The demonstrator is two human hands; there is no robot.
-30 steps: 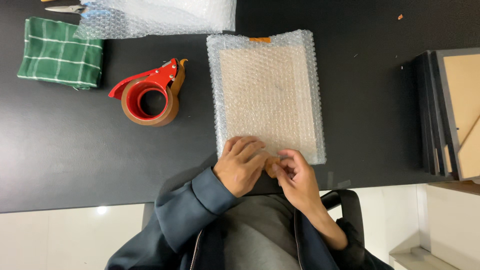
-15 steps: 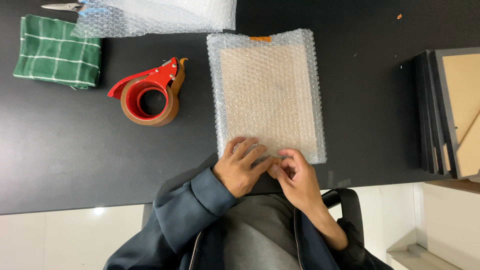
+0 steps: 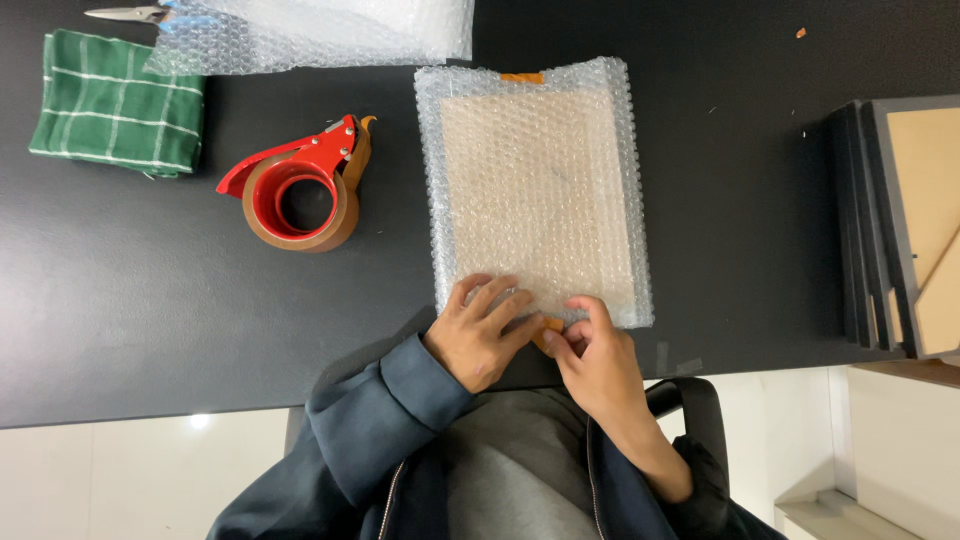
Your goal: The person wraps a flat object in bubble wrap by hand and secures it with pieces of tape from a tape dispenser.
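Bubble wrap covers a flat rectangular parcel (image 3: pixel 538 190) that lies on the black bench (image 3: pixel 150 330) straight ahead of the person, its long axis running away from the body and its near short edge right under both hands. The left hand (image 3: pixel 480 330) rests palm down on the near left corner of the parcel, fingers spread and flat on the wrap, pressing it rather than gripping it. The right hand (image 3: pixel 592 352) sits just beside it, at the middle of the same edge, with thumb and forefinger pinched together on a small strip of brown tape (image 3: pixel 549 326) where the wrap folds over. The two hands are touching or nearly so; neither is clearly nearer, since both lie on the edge itself. At the far short edge another bit of brown tape (image 3: pixel 521 77) shows on the fold. To the left of the parcel, well apart from the hands, lies a red tape dispenser (image 3: pixel 300 185) with a roll of brown tape in it. Farther left is a folded green checked cloth (image 3: pixel 115 102), and along the far edge of the bench a loose sheet of bubble wrap (image 3: pixel 320 32) with scissors (image 3: pixel 125 14) beside it. At the right stands a stack of dark frames (image 3: pixel 885 225).
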